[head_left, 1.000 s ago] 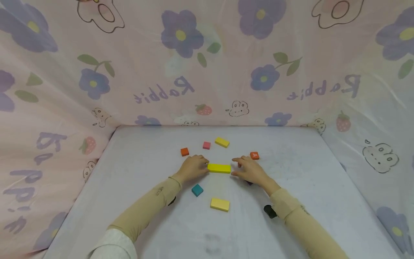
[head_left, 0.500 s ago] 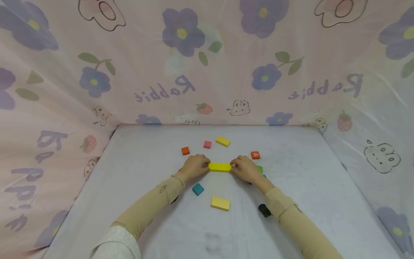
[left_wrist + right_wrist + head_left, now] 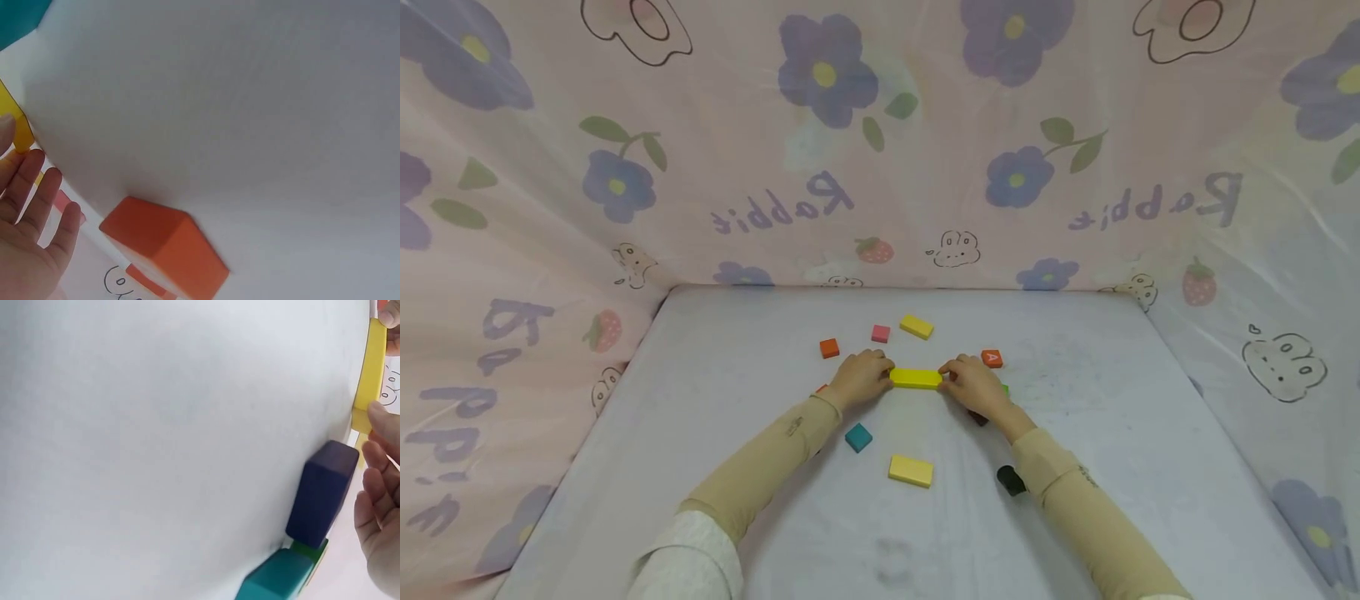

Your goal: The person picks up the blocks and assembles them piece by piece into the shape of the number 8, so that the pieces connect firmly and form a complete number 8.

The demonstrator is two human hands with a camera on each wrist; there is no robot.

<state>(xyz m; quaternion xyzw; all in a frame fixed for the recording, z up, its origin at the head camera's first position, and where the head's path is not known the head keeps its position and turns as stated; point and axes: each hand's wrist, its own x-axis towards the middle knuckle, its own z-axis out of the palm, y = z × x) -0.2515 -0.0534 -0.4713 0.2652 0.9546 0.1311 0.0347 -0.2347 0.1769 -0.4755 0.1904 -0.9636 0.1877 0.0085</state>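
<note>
A long yellow block [image 3: 916,379] lies crosswise between the two hands near the middle of the table. My left hand [image 3: 859,377] pinches its left end; in the left wrist view the thumb and forefinger meet the block, and the other fingers are spread. The right hand [image 3: 976,387] pinches the opposite end, thumb on the near side, as the right wrist view shows. Close to the right hand stand a dark blue block [image 3: 322,490], a green block [image 3: 309,550] and a teal block [image 3: 275,578]. Beside the left hand is an orange block [image 3: 162,237].
Beyond the hands lie an orange block [image 3: 829,348], a pink block [image 3: 880,333], a yellow block [image 3: 917,326] and an orange block marked A [image 3: 992,358]. Nearer are a teal block [image 3: 858,437] and a pale yellow block [image 3: 911,471]. Patterned curtains [image 3: 910,167] enclose the table.
The right hand, apart from the long yellow block at first, has closed on its right end. Both hands have since shifted it slightly away and to the right.
</note>
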